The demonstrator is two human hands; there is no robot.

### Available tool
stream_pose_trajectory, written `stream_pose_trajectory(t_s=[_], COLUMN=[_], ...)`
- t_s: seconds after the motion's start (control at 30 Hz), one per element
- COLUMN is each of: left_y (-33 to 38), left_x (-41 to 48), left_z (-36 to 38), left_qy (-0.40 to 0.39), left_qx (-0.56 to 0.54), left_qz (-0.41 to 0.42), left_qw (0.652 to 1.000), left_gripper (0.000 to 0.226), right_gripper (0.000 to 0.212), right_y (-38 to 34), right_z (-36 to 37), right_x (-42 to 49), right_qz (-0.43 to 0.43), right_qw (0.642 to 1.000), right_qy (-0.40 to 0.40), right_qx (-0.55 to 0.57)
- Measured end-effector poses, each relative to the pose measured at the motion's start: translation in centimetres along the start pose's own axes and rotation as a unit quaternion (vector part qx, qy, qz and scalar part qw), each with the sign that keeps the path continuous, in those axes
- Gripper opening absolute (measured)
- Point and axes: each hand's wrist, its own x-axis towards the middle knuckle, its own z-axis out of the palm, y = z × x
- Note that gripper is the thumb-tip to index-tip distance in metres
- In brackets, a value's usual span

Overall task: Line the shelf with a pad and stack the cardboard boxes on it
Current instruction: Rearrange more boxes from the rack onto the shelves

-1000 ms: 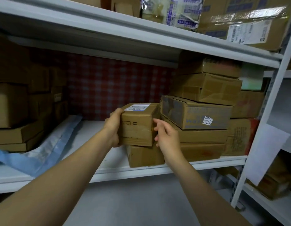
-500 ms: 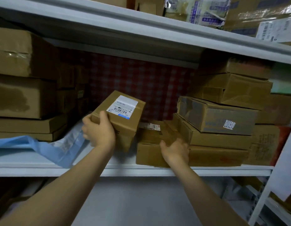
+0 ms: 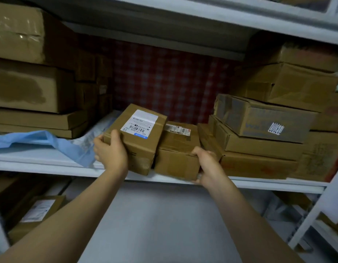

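Shelf [image 3: 41, 165]: white metal, middle tier.
Labelled box [image 3: 143, 147]: cardboard, white shipping label on top, tilted, mid-shelf at the near edge, its right side against the plain box.
Left hand [image 3: 110, 151]: grips the labelled box at its near left corner, thumb curled over the top.
Plain box [image 3: 175, 160]: cardboard, barcode strip on top, just right of the labelled box.
Right hand [image 3: 208, 166]: holds the plain box's near right corner, thumb on top, fingers curled beneath.
Pad [image 3: 56, 142]: blue, crumpled, on the shelf's left half.
Left stack [image 3: 31, 92], right stack [image 3: 259, 130]: cardboard boxes piled at either end.
Checked cloth [image 3: 164, 78]: red, far back.
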Motion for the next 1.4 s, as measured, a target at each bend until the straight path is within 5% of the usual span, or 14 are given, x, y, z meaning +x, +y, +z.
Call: stream_pose_trajectory(t_s=[0.27,0.53,0.77,0.9,1.03,1.1,1.23,1.4], left_y=[-2.7,-3.4,-2.7,-2.9,-3.0,-3.8,-6.8,-10.8], left_x=[-1.7,-2.3,-1.8,0.2,0.5,0.6,0.6,0.5], left_z=[-3.5,-6.7,-11.8,-16.8,-21.1,-23.2,-28.3,-32.6], left_qy=[0.005,-0.057,-0.167,-0.295,-0.390,-0.417,-0.431,-0.367], left_qx=[-0.081,-0.121,-0.116,-0.059,-0.038,-0.032,0.021,0.084], left_qz=[0.018,0.020,-0.097,-0.152,-0.176,-0.206,-0.274,-0.320], left_qw=[0.997,0.991,0.974,0.941,0.903,0.885,0.859,0.869], left_gripper=[0.031,0.011,0.032,0.078,0.055,0.066,0.087,0.097], right_gripper=[0.035,0.004,0.036,0.036,0.042,0.039,0.047,0.060], right_y=[3.0,4.4,6.8,10.2,13.7,15.6,19.9,24.0], right_z=[-1.1,-1.8,-0.9,-0.7,-0.5,-0.6,-1.3,-0.9], right_x=[-1.3,-4.3,-7.4,-9.8,-12.8,-14.3,-17.0,-19.6], right_qz=[-0.049,0.001,0.069,0.089,0.091,0.105,0.140,0.185], right_qw=[0.998,0.996,0.990,0.985,0.988,0.989,0.988,0.978], right_qy=[-0.033,-0.063,-0.061,-0.082,-0.102,-0.087,-0.058,-0.087], right_qx=[0.035,0.068,0.108,0.121,0.071,0.062,0.035,0.038])
